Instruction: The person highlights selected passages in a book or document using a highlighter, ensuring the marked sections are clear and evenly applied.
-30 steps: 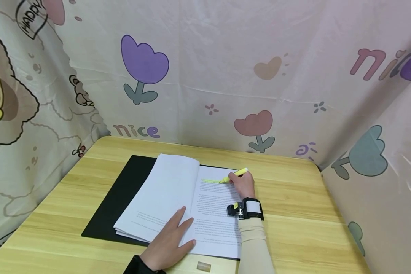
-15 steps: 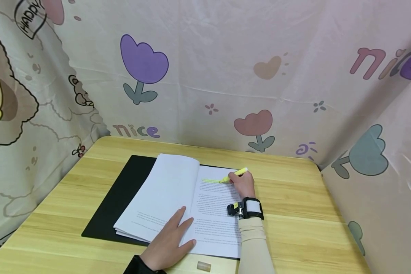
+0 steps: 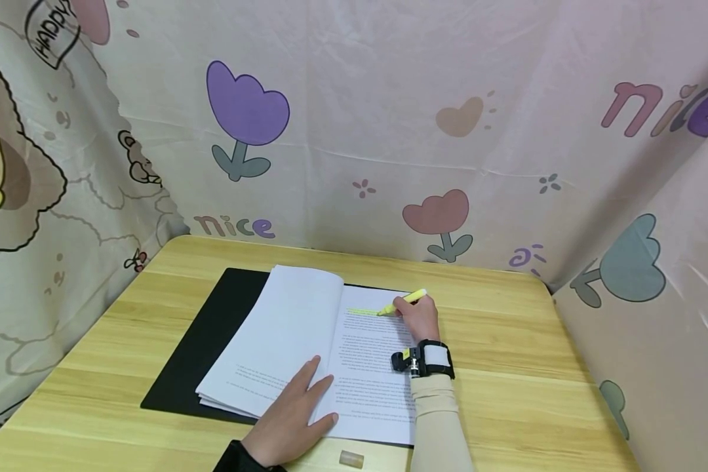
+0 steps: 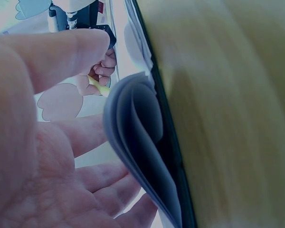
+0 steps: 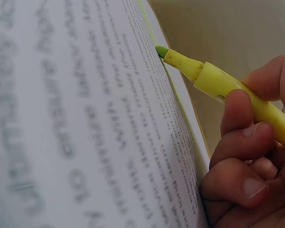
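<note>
The right grip [image 3: 421, 321] was clamped on the marker [image 5: 218, 83], thumb and fingers pinching the yellow barrel. The marker slanted over the upper part of the right-hand page [image 3: 368, 367]; its nib [image 5: 162, 52] pointed down at the yellow line [image 3: 362, 311] and appeared to touch the paper.

The left grip [image 3: 292, 416] was spread, fingers apart and clamped on nothing. It lay across the lower part of the fold. Beside its fingers, the left wrist view showed the left-hand sheets [image 4: 121, 121] curled into a loop at their edge.

The paper lay on a black folder [image 3: 212, 347], which rested on the worktop [image 3: 501, 406]. A small brownish block [image 3: 351, 459] lay just beside the folder's near edge, close to the left thumb. A printed curtain [image 3: 342, 144] hung behind.

Caution:
- Ink could pool or bleed through if the nib dwelt at one point.
- The line could stray off the text if the page slid, most likely because the left grip lifted or shifted.
- The curled sheets could spring back over the right-hand page if left-hand pressure were lost.
- Excess force on the nib could wrinkle the paper.
</note>
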`<action>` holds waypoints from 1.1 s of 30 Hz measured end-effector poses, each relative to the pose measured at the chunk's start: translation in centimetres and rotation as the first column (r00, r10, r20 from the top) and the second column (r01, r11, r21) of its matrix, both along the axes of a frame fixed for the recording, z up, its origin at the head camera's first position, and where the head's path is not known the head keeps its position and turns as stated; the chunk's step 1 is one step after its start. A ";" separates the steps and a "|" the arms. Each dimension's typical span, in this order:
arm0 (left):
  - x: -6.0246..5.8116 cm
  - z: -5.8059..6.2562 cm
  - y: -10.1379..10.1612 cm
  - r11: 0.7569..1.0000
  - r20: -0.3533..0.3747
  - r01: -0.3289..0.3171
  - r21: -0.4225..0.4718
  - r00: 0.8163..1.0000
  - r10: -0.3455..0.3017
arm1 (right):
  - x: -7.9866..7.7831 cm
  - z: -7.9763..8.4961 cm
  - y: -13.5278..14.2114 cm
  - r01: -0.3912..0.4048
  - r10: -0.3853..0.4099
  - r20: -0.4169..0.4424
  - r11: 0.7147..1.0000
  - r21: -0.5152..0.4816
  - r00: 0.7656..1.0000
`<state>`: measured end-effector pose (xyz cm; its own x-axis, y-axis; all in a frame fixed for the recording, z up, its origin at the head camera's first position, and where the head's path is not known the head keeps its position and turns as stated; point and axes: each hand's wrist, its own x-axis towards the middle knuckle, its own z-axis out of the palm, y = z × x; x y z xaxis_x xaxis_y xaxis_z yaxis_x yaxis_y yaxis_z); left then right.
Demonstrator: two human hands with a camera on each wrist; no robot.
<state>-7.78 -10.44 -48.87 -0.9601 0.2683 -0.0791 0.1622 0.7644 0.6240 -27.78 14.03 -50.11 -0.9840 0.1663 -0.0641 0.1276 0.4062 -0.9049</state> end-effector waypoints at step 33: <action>0.0 0.1 -0.1 1.000 -0.001 0.007 0.002 1.000 -0.007 | 0.0 0.0 0.3 0.006 -0.006 -0.018 1.000 0.006 1.000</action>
<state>-7.77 -10.54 -48.78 -0.9582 0.2755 -0.0773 0.1686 0.7617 0.6256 -27.82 14.30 -50.15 -0.9839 0.1727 -0.0454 0.1138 0.4106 -0.9047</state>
